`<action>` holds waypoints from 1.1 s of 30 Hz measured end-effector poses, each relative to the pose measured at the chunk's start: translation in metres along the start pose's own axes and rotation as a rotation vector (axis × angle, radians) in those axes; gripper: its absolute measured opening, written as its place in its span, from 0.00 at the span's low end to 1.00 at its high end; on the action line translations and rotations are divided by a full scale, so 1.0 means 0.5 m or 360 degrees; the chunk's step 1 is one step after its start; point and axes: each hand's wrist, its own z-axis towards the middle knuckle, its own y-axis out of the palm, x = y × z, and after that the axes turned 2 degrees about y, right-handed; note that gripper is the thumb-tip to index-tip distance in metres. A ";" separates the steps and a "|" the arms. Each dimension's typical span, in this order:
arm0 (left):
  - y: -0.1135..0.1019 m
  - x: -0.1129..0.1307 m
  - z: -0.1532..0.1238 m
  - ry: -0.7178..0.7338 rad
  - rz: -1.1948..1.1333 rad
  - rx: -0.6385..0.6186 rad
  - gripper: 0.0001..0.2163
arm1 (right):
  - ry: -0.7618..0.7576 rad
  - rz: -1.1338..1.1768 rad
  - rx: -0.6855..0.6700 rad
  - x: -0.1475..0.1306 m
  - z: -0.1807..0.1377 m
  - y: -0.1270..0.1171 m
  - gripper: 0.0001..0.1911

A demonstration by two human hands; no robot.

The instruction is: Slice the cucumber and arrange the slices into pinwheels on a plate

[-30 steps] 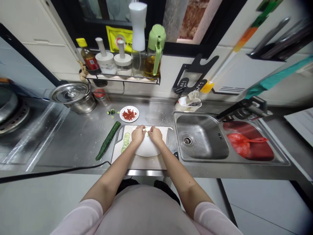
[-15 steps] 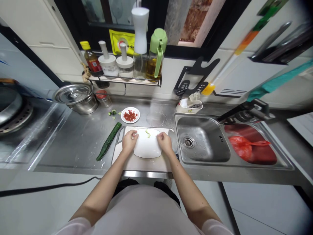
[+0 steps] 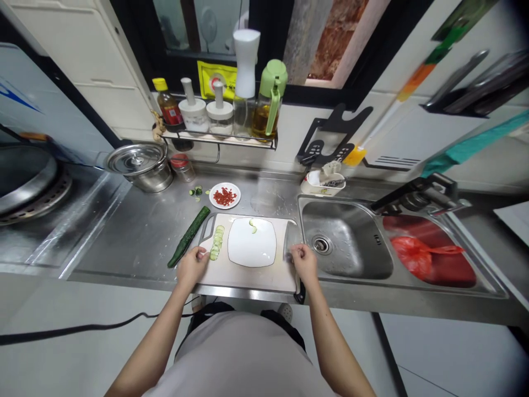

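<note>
A white plate (image 3: 252, 245) lies on the light cutting board (image 3: 256, 279), with a small curved cucumber piece (image 3: 253, 226) on it. Left of the plate runs an overlapping row of cucumber slices (image 3: 216, 243). My left hand (image 3: 192, 269) is at the board's left edge beside these slices, its fingers curled together. At the right edge, the closed fingers of my right hand (image 3: 305, 263) are over the blade of a knife (image 3: 290, 237) with a black handle. Whether either hand grips anything cannot be made out. A whole cucumber (image 3: 188, 237) rests diagonally left of the board.
Behind the board are a small plate of chopped red pieces (image 3: 214, 193) and some cucumber ends (image 3: 198, 191). A lidded steel pot (image 3: 151, 177) stands back left. Right of the board is the sink (image 3: 351, 242), with a red bag (image 3: 413, 258) in its second basin. A bottle rack (image 3: 223, 139) hangs above.
Both hands have let go of the plate and moved apart, left and right, toward the board's edges. The plate stays on the board, and the row of slices now shows.
</note>
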 end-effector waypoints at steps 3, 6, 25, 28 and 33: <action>0.006 0.006 -0.014 -0.0011 0.0084 -0.0044 0.13 | -0.0005 0.0007 -0.0031 -0.007 -0.010 0.008 0.16; 0.014 0.014 -0.021 0.0009 0.0128 -0.0031 0.13 | -0.0018 0.0001 -0.0047 -0.014 -0.017 0.016 0.17; -0.012 0.139 -0.014 0.0183 -0.1785 -0.0174 0.18 | -0.0329 0.0299 -0.0263 -0.160 -0.053 0.048 0.13; -0.046 0.192 -0.018 0.0287 -0.1848 -0.0274 0.17 | -0.0440 0.0466 -0.0344 -0.222 -0.048 0.051 0.12; -0.076 0.241 -0.021 0.0455 -0.1888 -0.0394 0.15 | -0.0677 0.0580 -0.0434 -0.292 -0.049 0.045 0.10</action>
